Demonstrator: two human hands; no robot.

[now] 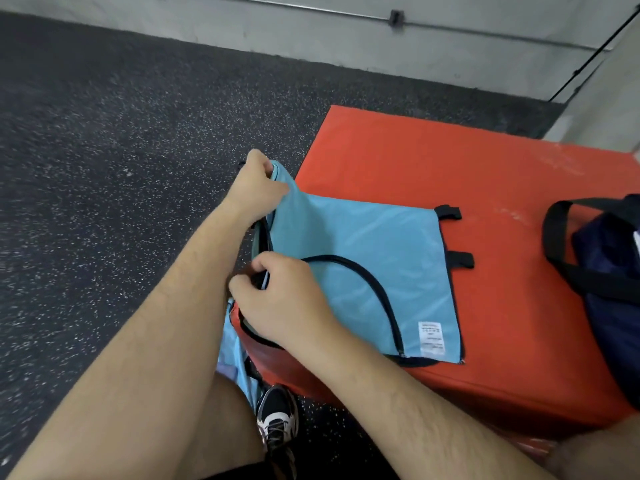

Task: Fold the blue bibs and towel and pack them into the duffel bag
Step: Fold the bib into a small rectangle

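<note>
L hand [258,183], R hand [277,299] both pinch light-blue, black-trimmed fabric bib [363,254] on red padded block [450,161]; 7 o'clock overhang could drag it off.

Hands: two, left hand [258,181], right hand [287,303]; blue bib [363,244]: one; duffel bag [616,289]: one; orange mat [415,161]: one; shoe [277,410]: one

Right of centre you have a red-orange padded block [433,161], its flat top faintly scuffed white toward the far right. To your left and beyond it spreads a dark rubber floor [121,150] flecked with white. At the far edge a grey wall [311,39] runs across, with a thin metal conduit [502,36] along it and a small junction box [396,17] on that line. A black cable [588,60] slants down the wall at far right. Near you, beside the block's near-left corner, a black-and-white laced shoe [277,414] stands on the floor.
</note>
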